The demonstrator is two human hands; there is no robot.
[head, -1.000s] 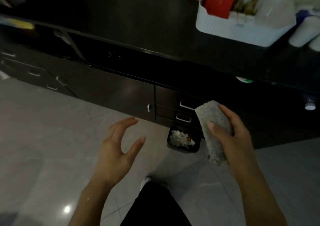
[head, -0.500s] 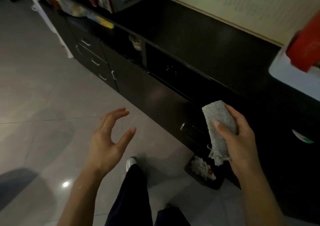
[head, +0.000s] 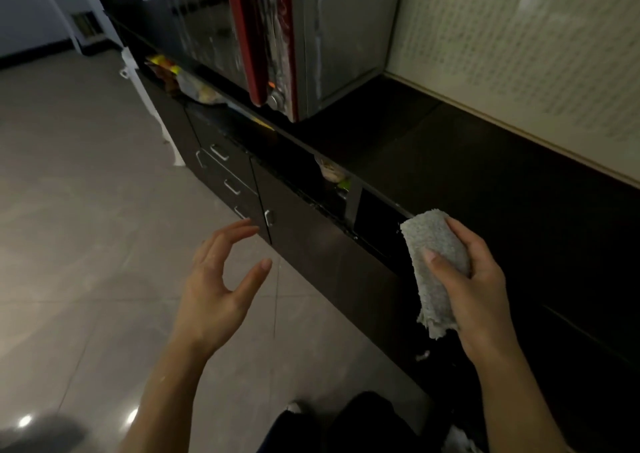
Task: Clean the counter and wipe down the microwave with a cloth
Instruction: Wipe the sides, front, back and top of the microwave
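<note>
Right hand (head: 481, 289) grips the folded grey terry cloth (head: 433, 244) mid-length, beside the black tabletop (head: 485, 161); likely soft, light, floppy. Left hand (head: 214, 289) spread, empty.

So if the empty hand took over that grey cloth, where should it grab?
Probably the thick folded top end of the cloth, which stands clear above the right hand. The left hand would come from its own side, thumb and fingers around the roll; the bottom end hangs ragged and thin.

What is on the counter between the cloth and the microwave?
Nothing: the head view shows only bare black counter between the cloth and the microwave.
</note>
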